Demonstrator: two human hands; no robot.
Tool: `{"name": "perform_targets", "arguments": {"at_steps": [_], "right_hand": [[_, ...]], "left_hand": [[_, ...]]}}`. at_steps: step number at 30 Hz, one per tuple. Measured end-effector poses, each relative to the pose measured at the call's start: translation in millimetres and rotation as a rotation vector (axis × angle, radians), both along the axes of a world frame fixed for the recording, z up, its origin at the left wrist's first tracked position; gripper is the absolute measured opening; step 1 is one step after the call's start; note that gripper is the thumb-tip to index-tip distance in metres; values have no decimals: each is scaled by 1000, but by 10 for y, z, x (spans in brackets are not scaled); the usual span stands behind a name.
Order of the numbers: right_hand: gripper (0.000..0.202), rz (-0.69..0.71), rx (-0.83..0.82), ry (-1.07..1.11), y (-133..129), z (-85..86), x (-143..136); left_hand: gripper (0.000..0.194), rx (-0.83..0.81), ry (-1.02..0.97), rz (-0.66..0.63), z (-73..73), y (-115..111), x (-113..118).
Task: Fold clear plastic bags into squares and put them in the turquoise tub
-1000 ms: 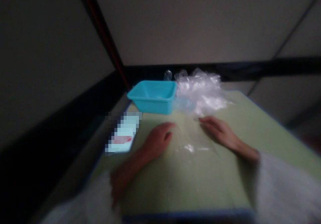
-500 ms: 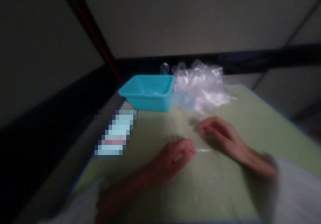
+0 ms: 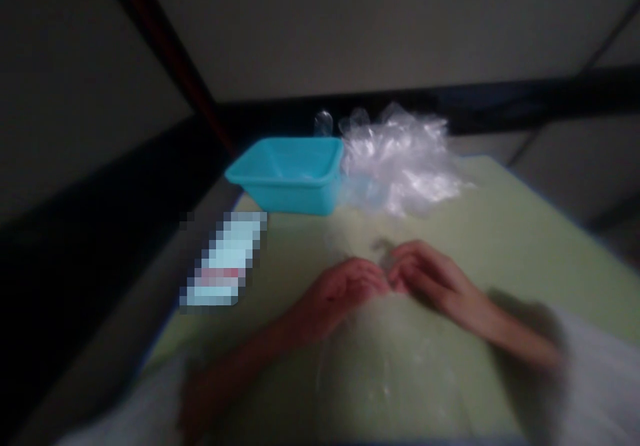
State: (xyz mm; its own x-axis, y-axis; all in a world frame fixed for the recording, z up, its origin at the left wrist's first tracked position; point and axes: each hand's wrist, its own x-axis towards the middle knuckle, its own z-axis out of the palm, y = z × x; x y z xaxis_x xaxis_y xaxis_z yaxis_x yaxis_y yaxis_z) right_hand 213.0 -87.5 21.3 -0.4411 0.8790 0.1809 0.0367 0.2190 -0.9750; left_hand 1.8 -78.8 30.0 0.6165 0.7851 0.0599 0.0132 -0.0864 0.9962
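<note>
My left hand point(image 3: 347, 293) and my right hand point(image 3: 425, 276) meet near the middle of the yellow-green table point(image 3: 545, 259), fingertips nearly touching. Both have their fingers closed in a pinch at the upper edge of a clear plastic bag point(image 3: 390, 366). The bag spreads from the fingers toward the table's front edge, its outline faint. Beyond the hands, a heap of clear crinkled plastic point(image 3: 405, 163) lies at the back of the table. The picture is dim and blurred.
A turquoise basin point(image 3: 300, 196) stands at the back left, beside the plastic heap. A pixelated light-blue flat item point(image 3: 227, 259) lies along the left edge. Pale walls and a dark band rise behind the table.
My hands have come together; the left moved up and right, and the right shifted slightly. More of the clear bag shows below them. The view has tilted a little.
</note>
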Motion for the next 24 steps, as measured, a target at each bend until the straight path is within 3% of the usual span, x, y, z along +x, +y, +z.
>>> {"name": "perform_targets", "arguments": {"at_steps": [3, 6, 10, 15, 20, 24], "right_hand": [[15, -21, 186, -106, -23, 61, 18], [19, 85, 502, -340, -50, 140, 36], [30, 302, 802, -552, -66, 156, 39], [33, 366, 836, -681, -43, 104, 39], [32, 382, 870, -658, -57, 125, 52], [39, 543, 825, -629, -196, 225, -29]], "left_hand": [[25, 130, 113, 152, 26, 81, -75], [26, 502, 452, 335, -13, 215, -225], [43, 727, 800, 276, -122, 353, -379], [48, 778, 887, 197, -163, 357, -378], [47, 758, 870, 202, -120, 338, -356], [47, 758, 812, 206, -68, 319, -338]]}}
